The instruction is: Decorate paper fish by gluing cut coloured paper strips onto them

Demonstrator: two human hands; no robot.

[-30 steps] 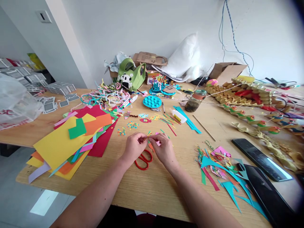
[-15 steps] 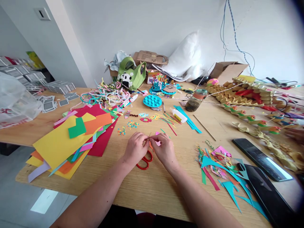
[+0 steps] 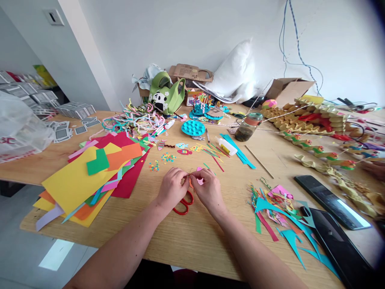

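My left hand (image 3: 173,186) and my right hand (image 3: 207,188) meet fingertip to fingertip above the table, both pinched closed. Between them is something thin and dark, like a short wire or strip, mostly hidden by the fingers. Red-handled scissors (image 3: 182,205) lie beneath and between my wrists, their blades covered by the hands. Bits of pink paper (image 3: 199,182) and orange paper show just behind the fingertips. Farther back lie small paper fish, such as a red fish (image 3: 184,152), beside piles of tiny confetti dots (image 3: 168,157).
Stacked coloured paper (image 3: 72,180) covers the left side. Paper scraps (image 3: 288,208) and two phones (image 3: 331,200) lie at right. Behind are a glue bottle (image 3: 227,146), blue paper plate (image 3: 193,128), glass jar (image 3: 248,127) and egg cartons (image 3: 319,120). Another person's hand (image 3: 373,168) shows at the right edge.
Almost nothing differs. Both hands keep their place and pinch, with only a slight shift at the fingertips.
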